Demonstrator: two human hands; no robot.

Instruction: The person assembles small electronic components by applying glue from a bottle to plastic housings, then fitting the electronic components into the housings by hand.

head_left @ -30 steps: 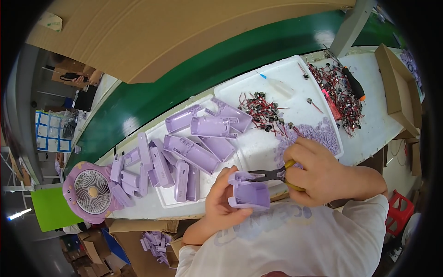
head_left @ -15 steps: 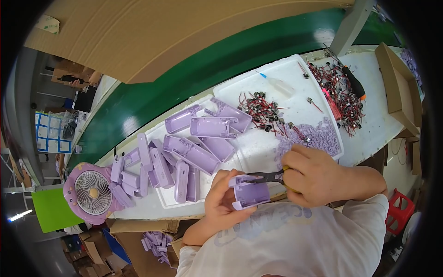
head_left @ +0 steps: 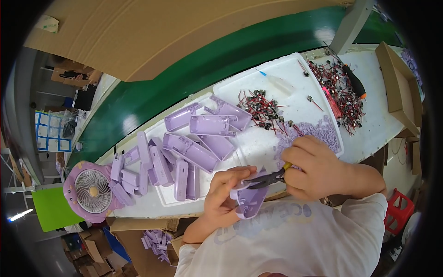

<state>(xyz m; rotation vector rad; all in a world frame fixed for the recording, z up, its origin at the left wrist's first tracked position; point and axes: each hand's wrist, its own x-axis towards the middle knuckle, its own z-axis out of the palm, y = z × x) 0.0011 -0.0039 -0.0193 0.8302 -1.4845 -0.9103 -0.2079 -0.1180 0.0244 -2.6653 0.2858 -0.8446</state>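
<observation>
My left hand (head_left: 222, 194) is closed around a lilac plastic housing (head_left: 251, 201), an open shell tilted with its hollow side toward me. In my right hand (head_left: 311, 170) are pliers (head_left: 267, 180) with dark jaws and yellow handles. The jaws reach over the shell's upper edge and into it; what the tips grip there is too small to tell. Just beyond my right hand lies a heap of tiny lilac plastic parts (head_left: 318, 134). Several more lilac shells (head_left: 191, 150) lie on the white foam tray to the left.
Small components with red and black wires (head_left: 262, 108) lie on the foam tray (head_left: 295, 62), near a blue-tipped bottle (head_left: 279, 85). A bigger wire heap (head_left: 337, 87) and a screwdriver (head_left: 354, 82) are at right. A lilac fan (head_left: 92, 191) stands left; a cardboard box (head_left: 399, 87) sits far right.
The shell in my left hand has turned and tilted, so its hollow faces differently. My right hand has risen slightly, and the pliers now slant more across the shell's edge.
</observation>
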